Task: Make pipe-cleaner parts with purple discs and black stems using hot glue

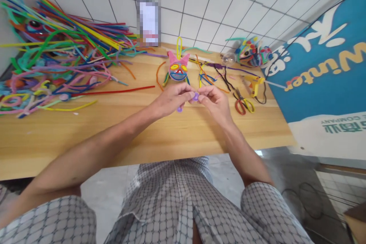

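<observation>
My left hand (172, 98) and my right hand (217, 103) meet above the table, fingertips pinched on a small purple pipe-cleaner coil (196, 96). A second small purple coil (179, 109) shows just below my left fingers; whether it lies on the table or hangs from them I cannot tell. Right behind my hands sits a cat-like figure (177, 69) with pink ears, yellow eyes, a blue-and-red face and a yellow loop on top.
Piled at the left are many coloured pipe cleaners (71, 42). A phone (148, 22) leans on the tiled wall. To the right lie scissors (243, 105), a yellow glue gun (254, 84) and another colourful figure (251, 52). The wooden table's (183, 137) front edge is near my lap.
</observation>
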`<move>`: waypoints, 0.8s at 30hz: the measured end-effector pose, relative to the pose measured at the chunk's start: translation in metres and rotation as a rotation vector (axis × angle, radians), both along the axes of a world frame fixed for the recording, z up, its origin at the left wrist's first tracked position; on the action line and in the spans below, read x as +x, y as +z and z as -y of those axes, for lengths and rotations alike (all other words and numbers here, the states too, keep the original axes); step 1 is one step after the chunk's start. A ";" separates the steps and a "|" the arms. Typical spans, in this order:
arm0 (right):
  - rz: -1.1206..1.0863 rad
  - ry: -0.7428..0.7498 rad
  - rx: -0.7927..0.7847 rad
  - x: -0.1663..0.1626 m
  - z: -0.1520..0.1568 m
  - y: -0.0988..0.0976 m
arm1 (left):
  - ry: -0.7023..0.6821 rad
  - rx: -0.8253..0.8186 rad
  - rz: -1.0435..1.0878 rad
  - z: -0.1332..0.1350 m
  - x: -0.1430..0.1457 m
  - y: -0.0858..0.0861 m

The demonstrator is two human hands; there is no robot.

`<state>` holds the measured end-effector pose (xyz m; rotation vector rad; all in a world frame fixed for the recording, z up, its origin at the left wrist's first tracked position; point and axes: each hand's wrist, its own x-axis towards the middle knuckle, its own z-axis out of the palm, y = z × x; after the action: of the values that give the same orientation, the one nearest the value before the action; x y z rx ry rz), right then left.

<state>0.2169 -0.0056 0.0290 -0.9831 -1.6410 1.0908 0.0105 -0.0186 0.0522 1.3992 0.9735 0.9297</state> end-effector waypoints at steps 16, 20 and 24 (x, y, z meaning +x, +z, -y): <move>-0.040 0.059 -0.312 -0.010 0.022 -0.021 | 0.143 -0.142 0.017 0.028 -0.006 -0.037; 0.015 0.070 -0.301 -0.012 0.018 -0.025 | 0.110 -0.129 0.013 0.029 -0.008 -0.040; 0.096 0.090 -0.297 -0.010 0.015 -0.026 | 0.099 -0.170 -0.006 0.028 -0.010 -0.041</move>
<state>0.2065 -0.0203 0.0030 -1.1760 -1.6425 1.3963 0.0001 -0.0466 0.0112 1.2210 1.1087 0.8943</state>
